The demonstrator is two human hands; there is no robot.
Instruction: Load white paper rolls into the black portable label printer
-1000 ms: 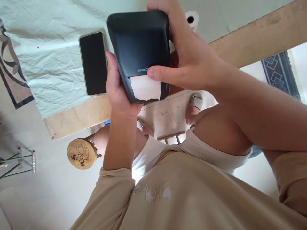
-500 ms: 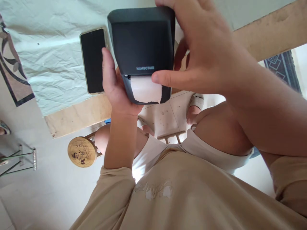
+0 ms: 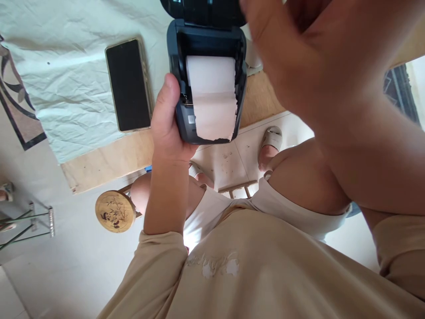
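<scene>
A dark NIIMBOT label printer (image 3: 186, 128) rests in my left hand (image 3: 168, 124), whose thumb lies along its left side while the other fingers pass underneath, hidden. Its black lid (image 3: 206, 12) is swung up and away, cut off by the top edge of the view. Inside the body sits a roll of white paper (image 3: 212, 79); the loose end hangs over the front with a ragged edge. My right hand (image 3: 292, 57), blurred, is at the right edge of the lid. Its fingertips are partly out of view, so their grip does not show.
A phone (image 3: 128, 86) lies screen up on the pale green cloth (image 3: 69, 88), left of the printer. The cloth covers a wooden table with a bare edge (image 3: 109, 161). Below are a round wooden stool (image 3: 114, 212) and a metal-legged frame (image 3: 41, 217).
The printer's lid has swung from shut to open, exposing the paper roll. My right hand has risen with it, off the front edge. The printer has shifted slightly right in my left hand.
</scene>
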